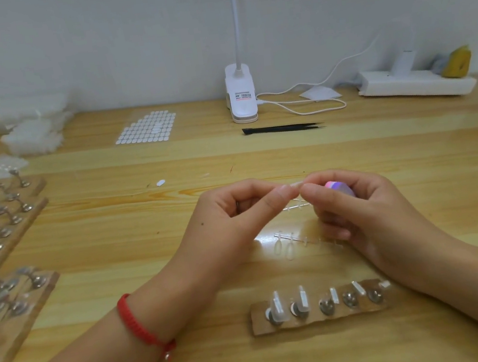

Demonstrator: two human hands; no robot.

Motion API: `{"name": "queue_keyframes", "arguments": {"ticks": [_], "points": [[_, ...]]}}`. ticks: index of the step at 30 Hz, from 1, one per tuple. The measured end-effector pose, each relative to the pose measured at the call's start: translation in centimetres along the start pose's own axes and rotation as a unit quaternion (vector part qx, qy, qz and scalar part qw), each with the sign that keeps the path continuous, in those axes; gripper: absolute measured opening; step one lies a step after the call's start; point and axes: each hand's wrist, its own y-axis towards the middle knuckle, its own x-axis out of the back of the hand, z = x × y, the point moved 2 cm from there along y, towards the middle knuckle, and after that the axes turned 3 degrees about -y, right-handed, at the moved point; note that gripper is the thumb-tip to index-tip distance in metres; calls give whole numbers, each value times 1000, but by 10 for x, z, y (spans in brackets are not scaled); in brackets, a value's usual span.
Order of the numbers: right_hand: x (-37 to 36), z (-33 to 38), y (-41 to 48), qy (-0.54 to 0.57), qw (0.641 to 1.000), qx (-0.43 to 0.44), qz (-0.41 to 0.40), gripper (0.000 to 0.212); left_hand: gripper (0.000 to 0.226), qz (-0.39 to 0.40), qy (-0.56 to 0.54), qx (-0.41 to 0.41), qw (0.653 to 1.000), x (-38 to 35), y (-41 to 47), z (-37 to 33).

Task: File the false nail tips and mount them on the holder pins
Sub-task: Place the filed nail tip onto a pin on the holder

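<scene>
- Red braided bracelet (135, 324), lower left, worn on the left wrist.
- Wooden holder strip (261, 325), lower centre: clear tips are seen mounted on the two left pins. The three right pins are too small to confirm.
- Left hand (236, 212), centre: a clear nail tip (295, 185) is pinched.
- Right hand (354, 204): a pink-purple file block (340, 188) is gripped, set against that tip. Filing is judged under way.
- Sprue of tips (289, 242), under the hands: two tips are left unfiled.
- Holder boards (0, 214), left edge, are cut off and their load is unclear.
</scene>
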Motion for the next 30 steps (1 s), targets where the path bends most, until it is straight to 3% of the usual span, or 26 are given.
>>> {"name": "queue_keyframes", "arguments": {"ticks": [7, 11, 18, 20, 23, 26, 30], "points": [[-4, 2, 0, 16, 1000, -10, 6, 23, 25, 26, 63, 5, 998, -2, -3, 4], [-6, 7, -1, 16, 999, -21, 25, 16, 21, -31, 123, -62, 990, -2, -5, -5], [-8, 12, -4, 19, 998, -33, 56, 25, 18, -45, 327, -202, 922, -1, -10, -31], [-6, 12, -4, 43, 997, -40, 47, 23, 16, -45, 317, -199, 926, 0, -14, -37], [-3, 11, -2, 89, 994, -53, 23, 23, 17, -12, 225, -137, 965, 0, -25, -41], [-4, 11, -1, 85, 995, -51, 16, 22, 19, 30, 246, -122, 961, -7, -42, -38], [-5, 12, -2, 74, 996, -46, 15, 23, 20, 23, 279, -127, 952, -13, -53, -27]]}}
